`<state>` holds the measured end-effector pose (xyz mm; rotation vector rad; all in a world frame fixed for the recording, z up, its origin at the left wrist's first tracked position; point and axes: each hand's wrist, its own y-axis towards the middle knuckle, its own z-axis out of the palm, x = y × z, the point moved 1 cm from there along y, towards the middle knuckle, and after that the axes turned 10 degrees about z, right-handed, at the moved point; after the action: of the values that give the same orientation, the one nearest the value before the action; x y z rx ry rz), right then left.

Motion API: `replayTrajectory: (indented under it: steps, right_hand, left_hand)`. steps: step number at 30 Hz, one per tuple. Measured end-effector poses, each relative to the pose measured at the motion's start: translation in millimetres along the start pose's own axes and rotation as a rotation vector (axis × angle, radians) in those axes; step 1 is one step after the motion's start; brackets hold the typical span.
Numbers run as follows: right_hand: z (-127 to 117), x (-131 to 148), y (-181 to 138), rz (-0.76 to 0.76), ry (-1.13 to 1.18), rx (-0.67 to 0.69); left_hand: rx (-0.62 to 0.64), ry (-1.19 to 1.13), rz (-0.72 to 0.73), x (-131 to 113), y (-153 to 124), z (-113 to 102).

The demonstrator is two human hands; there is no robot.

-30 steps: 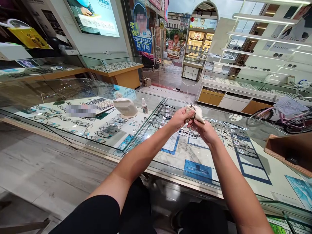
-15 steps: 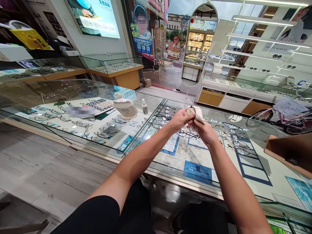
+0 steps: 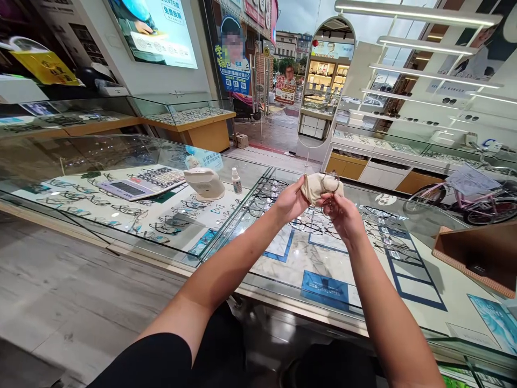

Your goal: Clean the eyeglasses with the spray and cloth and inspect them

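Both my hands are raised together over the glass display counter [image 3: 283, 258]. My left hand [image 3: 291, 202] is closed on a beige cleaning cloth [image 3: 319, 186], which is bunched around part of a pair of eyeglasses [image 3: 332, 200]. My right hand [image 3: 342, 214] pinches the thin frame of those eyeglasses from below, fingers closed. One lens rim shows beside the cloth. Rows of eyeglasses [image 3: 266, 196] lie under the glass beneath my hands.
On the counter to the left stand a white device [image 3: 204, 183], a small spray bottle [image 3: 235, 181] and a calculator [image 3: 139, 182]. A wooden tray [image 3: 476, 258] sits at the right. Further off are a mirror [image 3: 323, 81], wall shelves and a pink bicycle [image 3: 464, 196].
My hands have shifted slightly right and the cloth has spread wider over the glasses; the lens rim now shows by my right fingers. The view has turned a little.
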<state>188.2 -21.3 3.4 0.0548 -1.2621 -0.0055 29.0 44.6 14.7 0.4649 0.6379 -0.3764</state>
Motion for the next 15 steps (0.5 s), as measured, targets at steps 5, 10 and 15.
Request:
replayTrajectory:
  steps: [5,10,15]
  right_hand:
    - [-15,12,3,-0.157,0.035,-0.179]
    - [-19,14,6,-0.254,-0.015,-0.205]
    - [-13,9,6,-0.187,-0.034,-0.119]
  left_hand:
    - [-0.036,0.009,0.050,5,4,-8]
    - [0.034,0.117,0.030,12,-2,-10]
    - [0.153,0.187,-0.060,18,-11,-3]
